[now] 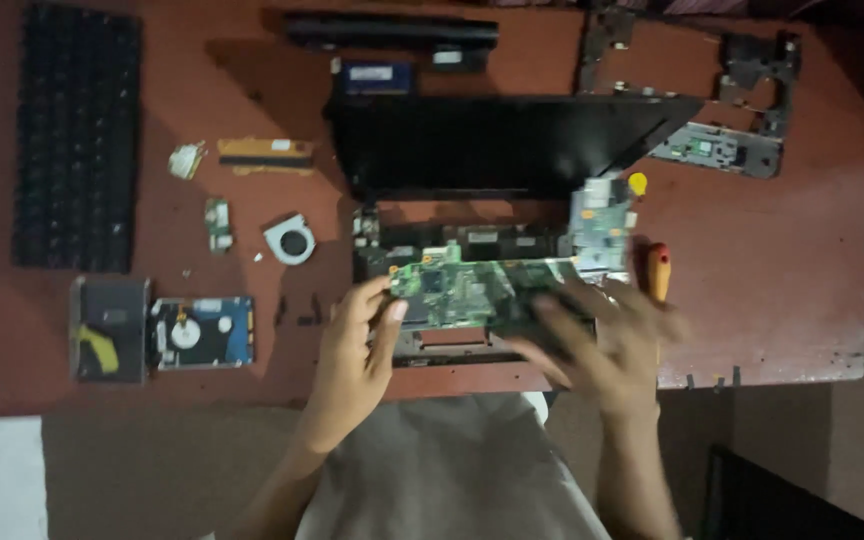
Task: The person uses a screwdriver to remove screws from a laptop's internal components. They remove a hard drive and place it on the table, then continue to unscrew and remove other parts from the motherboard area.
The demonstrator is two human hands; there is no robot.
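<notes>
Both hands are on the green motherboard (482,290): left hand (357,345) pinching its left edge, right hand (602,340) blurry, gripping the right end, over the laptop base (452,345). Teardown's well along; keyboard (77,140), fan (289,240), hard drive (202,332) already out at left.

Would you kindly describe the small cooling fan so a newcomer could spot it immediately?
Start at the open laptop base in the middle of the reddish table and look just left of it. The cooling fan lies there, right of a small green circuit piece. It alone is pale grey with a round dark centre.
</notes>
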